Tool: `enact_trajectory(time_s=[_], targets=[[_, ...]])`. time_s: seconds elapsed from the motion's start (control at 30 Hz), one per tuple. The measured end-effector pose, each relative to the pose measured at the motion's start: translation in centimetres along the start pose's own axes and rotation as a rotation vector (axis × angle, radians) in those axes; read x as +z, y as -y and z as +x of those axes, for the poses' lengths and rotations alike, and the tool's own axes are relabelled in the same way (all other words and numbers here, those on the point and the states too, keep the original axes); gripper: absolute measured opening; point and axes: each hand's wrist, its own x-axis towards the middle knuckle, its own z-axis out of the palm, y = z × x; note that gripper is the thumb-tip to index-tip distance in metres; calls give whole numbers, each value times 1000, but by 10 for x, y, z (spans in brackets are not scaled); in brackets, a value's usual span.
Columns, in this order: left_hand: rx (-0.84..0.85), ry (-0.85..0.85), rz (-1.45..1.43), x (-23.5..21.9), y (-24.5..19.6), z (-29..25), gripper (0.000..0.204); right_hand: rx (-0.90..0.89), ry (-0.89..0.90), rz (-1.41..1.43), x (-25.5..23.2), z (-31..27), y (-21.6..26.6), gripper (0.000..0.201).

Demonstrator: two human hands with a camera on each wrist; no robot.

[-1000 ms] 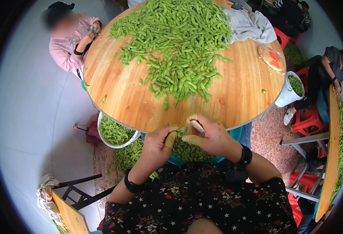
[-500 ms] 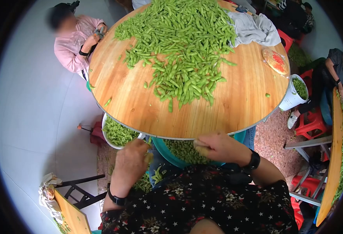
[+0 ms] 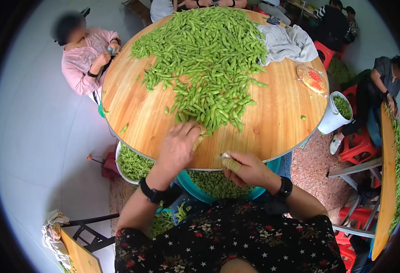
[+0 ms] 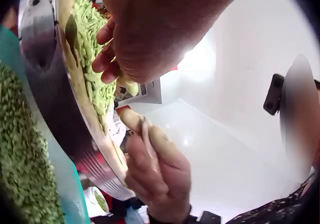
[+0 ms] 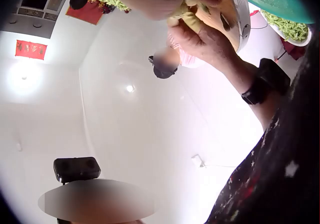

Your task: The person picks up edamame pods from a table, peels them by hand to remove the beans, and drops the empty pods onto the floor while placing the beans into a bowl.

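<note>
On the round wooden table (image 3: 131,111) lies a big heap of green soybean pods (image 3: 213,59). My left hand (image 3: 178,144) reaches over the table to the heap's near tip, fingers loosely bent, fingertips right at the closest pods. Yellowish covers wrap its thumb and a finger. By the table's near edge, my right hand (image 3: 248,169) pinches a small shiny metal tool (image 3: 225,155) between covered thumb and finger; most of the tool is hidden. Beneath the right hand, a teal basin (image 3: 195,192) holds shelled green beans (image 3: 218,182).
A white bucket of pods (image 3: 136,161) stands below the table at left, another bucket (image 3: 336,116) at right. A grey cloth (image 3: 291,43) and a bagged round flat item (image 3: 311,79) lie on the table. A person in pink (image 3: 84,63) sits at left; others sit farther off.
Both hands were together over the basin around a pod. The left hand then swung left and down, and is now forward at the heap. The right hand has stayed near the table edge.
</note>
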Motion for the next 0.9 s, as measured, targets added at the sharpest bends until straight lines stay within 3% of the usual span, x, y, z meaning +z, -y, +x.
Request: enact_trajectory(time_s=[0.03,0.1,0.13,0.27,0.33,0.47,0.53,0.63,0.77,0.9], targets=[[4,9,0,1,-8,-6,19,-36,-54,117,2,5,-3,20],[-332,57,-394,3,-24,-17,16,-65,-106,240,7,10,-3,20],[-277,-68,-528,5,-29,-16,14,-68,-118,271,9,12,1,21],[-334,-73,-657,5,-40,-24,17,-91,-110,381,10,17,3,23],[-214,-33,-342,3,-42,-27,20,-87,-103,408,11,19,-2,23],[-110,-102,-218,4,-42,-28,26,-127,-61,404,11,16,-3,25],[-282,-100,-620,-2,-50,-22,24,-130,-61,409,11,12,2,25],[-375,7,-792,-4,-46,-26,26,-136,-58,417,11,9,4,25],[-421,20,-844,0,-43,-29,29,-160,-41,413,11,8,4,25],[-203,-20,-649,-10,-49,-29,32,-160,-38,394,10,5,4,24]])
